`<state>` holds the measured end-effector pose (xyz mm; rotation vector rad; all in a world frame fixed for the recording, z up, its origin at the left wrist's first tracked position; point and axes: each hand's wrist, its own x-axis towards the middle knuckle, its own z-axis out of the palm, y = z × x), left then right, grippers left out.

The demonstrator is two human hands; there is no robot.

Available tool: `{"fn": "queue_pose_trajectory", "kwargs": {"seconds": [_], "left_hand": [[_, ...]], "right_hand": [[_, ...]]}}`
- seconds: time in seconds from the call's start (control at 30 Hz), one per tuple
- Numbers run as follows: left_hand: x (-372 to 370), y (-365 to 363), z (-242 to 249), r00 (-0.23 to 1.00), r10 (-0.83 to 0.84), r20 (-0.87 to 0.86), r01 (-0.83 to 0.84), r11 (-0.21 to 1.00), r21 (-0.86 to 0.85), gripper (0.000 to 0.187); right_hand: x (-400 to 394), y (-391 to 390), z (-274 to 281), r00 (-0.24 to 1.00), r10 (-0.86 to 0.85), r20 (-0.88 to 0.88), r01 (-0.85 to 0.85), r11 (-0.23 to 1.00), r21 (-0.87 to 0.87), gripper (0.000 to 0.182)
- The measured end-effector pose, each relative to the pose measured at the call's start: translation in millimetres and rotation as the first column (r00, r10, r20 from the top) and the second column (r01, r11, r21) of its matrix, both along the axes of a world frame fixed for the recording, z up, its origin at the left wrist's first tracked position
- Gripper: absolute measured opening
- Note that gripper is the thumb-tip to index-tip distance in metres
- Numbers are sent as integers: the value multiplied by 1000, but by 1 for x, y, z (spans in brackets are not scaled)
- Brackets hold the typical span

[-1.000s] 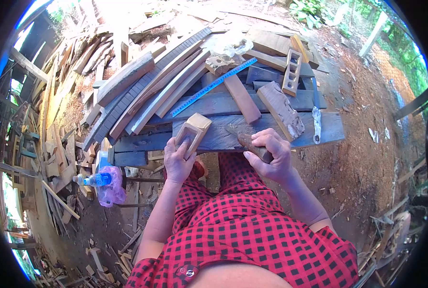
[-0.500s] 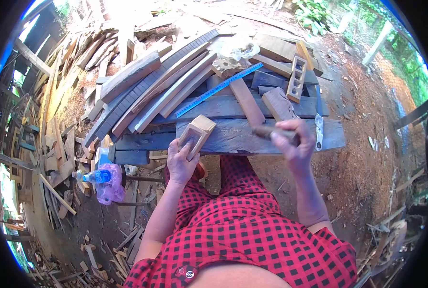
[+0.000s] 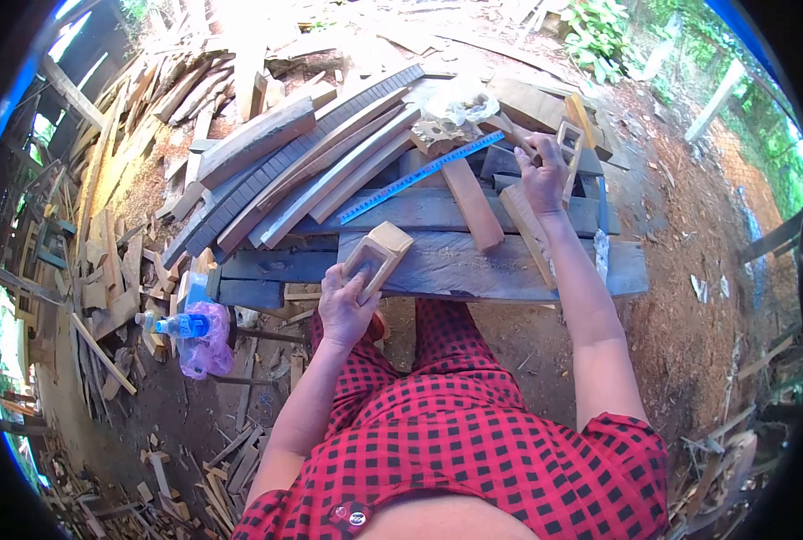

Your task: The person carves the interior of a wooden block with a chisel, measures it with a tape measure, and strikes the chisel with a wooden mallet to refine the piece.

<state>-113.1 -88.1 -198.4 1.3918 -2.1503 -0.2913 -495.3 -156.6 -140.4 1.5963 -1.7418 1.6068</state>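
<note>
My left hand [image 3: 345,310] is closed around a light wooden block [image 3: 385,247] with a rectangular recess in its face, held tilted over the near edge of the bench [image 3: 446,252]. My right hand [image 3: 545,173] is at the far right of the bench, fingers curled; what they grip is mostly hidden. Just beside it stands a wooden piece with rectangular openings [image 3: 570,144]. Below the right hand lies a thick wood offcut [image 3: 527,234], and to its left another wood strip [image 3: 473,205]. A blue ruler [image 3: 419,177] lies slanted across the boards.
Several long boards [image 3: 329,162] are stacked on the bench's left side. A crumpled clear plastic bag [image 3: 464,103] rests at the back. Left of the bench are a plastic bottle [image 3: 183,325] and a pink bag [image 3: 208,351]. Scrap wood [image 3: 118,270] covers the ground at left.
My right hand has moved forward from the near edge to the bench's far right; the dark elongated piece it held is no longer clearly visible. My left hand still holds the recessed block.
</note>
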Motion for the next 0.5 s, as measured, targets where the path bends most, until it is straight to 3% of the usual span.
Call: {"fn": "queue_pose_trajectory", "kwargs": {"seconds": [0.17,0.23,0.5], "left_hand": [[0,1,2,1000,-12,-13,12,1000,29,53],[1,0,1,1000,-10,-15,10,999,37,53],[2,0,-1,1000,-3,3,3,999,33,53]], "right_hand": [[0,-6,-19,992,-35,-123,34,999,-8,27],[1,-6,-28,995,-3,-98,15,992,123,29],[10,-4,-57,970,13,-243,55,961,272,41]]}}
